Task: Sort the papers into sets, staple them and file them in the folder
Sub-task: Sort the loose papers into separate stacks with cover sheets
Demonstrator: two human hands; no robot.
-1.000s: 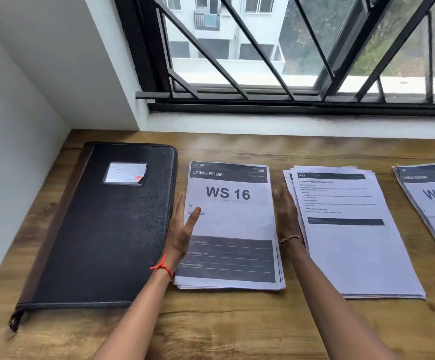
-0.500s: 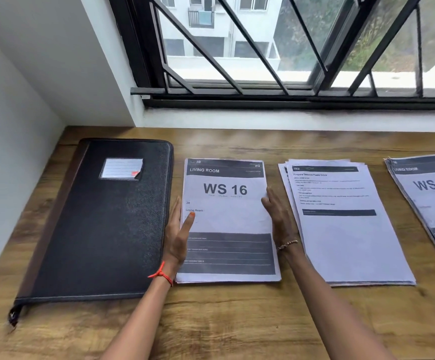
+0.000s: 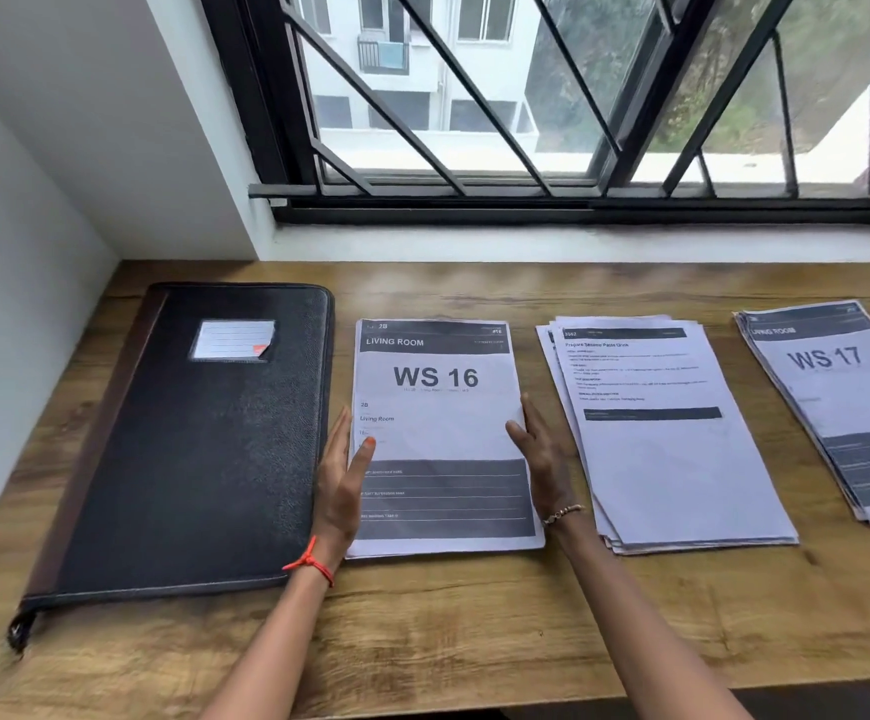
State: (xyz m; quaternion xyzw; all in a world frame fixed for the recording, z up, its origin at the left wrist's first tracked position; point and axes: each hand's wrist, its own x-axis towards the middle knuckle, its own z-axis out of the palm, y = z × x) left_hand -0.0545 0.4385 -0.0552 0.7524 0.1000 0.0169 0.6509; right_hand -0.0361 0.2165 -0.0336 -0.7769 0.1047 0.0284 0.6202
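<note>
Centre frame: left hand and right hand, fingers straight and gripping nothing, press the long edges of the WS 16 stack, right of the closed folder. Likely squaring the set. Next: stapling, sheets kept aligned.

A home desk by a window: a wooden desk set against a white wall, a barred window facing a residential building, printed papers laid out.
</note>
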